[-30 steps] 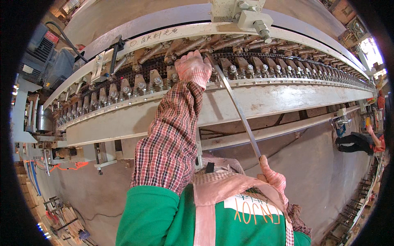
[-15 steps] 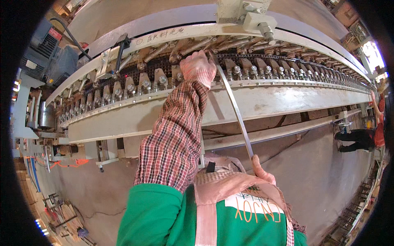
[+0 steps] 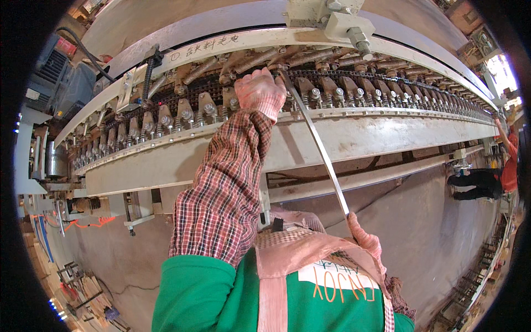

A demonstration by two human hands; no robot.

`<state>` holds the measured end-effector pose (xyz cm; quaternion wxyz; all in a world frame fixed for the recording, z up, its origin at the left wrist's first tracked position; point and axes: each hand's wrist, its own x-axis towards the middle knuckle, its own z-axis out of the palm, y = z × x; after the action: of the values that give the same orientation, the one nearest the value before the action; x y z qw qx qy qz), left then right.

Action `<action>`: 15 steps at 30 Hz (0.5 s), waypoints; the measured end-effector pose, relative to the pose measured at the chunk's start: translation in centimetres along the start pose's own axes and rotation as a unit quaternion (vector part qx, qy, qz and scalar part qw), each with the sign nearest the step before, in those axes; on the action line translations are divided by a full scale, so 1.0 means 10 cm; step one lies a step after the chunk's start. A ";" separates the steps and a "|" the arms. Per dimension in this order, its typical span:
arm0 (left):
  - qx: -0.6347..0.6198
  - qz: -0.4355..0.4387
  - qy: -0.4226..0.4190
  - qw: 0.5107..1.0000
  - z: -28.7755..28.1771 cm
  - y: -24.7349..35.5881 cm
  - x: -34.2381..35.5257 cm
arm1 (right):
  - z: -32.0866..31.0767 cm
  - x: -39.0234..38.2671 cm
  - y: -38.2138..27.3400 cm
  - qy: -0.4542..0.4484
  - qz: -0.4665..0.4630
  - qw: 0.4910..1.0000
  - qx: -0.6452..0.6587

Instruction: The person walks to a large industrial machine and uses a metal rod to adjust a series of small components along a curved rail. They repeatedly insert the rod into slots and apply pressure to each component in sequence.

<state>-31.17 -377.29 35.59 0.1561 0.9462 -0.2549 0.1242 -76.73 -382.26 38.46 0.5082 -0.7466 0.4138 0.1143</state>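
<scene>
A long, narrow flat metal strip [image 3: 321, 141] slants from the machine's chain track down toward my body. My right hand [image 3: 365, 238], partly behind the apron, is closed round its near end. Over the track, my left hand [image 3: 260, 90] is closed in a fist, its back toward me, beside the strip's far end. Its fingertips are hidden, so what they grip does not show. Below that hand runs a row of spring-loaded bolts and metal brackets [image 3: 207, 107]. Dark chain [image 3: 315, 74] runs behind the row.
A pale metal beam [image 3: 343, 138] fronts the machine. A bracket with a large bolt [image 3: 357, 39] overhangs the far rail. A motor [image 3: 52, 66] sits at the far left. On the right, a person in red [image 3: 506, 171] stands by the machine. Wood pieces [image 3: 91, 293] lie lower left.
The view has shifted slightly, and the machine and left hand appear a little further left. The strip's near end and the right hand have moved slightly right, with more of the right hand showing.
</scene>
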 end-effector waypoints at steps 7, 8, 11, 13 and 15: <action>-0.015 0.020 0.055 0.998 0.04 -0.02 0.01 | 0.38 0.19 -0.31 0.004 0.177 0.914 0.364; -0.043 0.027 0.028 0.998 -0.05 -0.01 0.04 | 0.41 0.22 -0.29 -0.004 0.113 0.914 0.391; -0.086 0.005 0.023 0.996 -0.17 -0.04 -0.02 | 0.35 0.17 -0.26 -0.011 0.048 0.931 0.361; -0.028 -0.020 0.039 0.999 -0.08 -0.05 0.04 | 0.24 0.10 -0.31 0.000 0.034 0.959 0.283; 0.008 -0.049 -0.031 0.998 -0.16 0.06 0.03 | 0.12 0.01 -0.32 0.016 0.029 0.977 0.212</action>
<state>-31.44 -377.31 37.33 0.1469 0.9620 -0.2123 0.0894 -73.96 -380.85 39.97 0.6446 -0.6115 0.4581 0.0268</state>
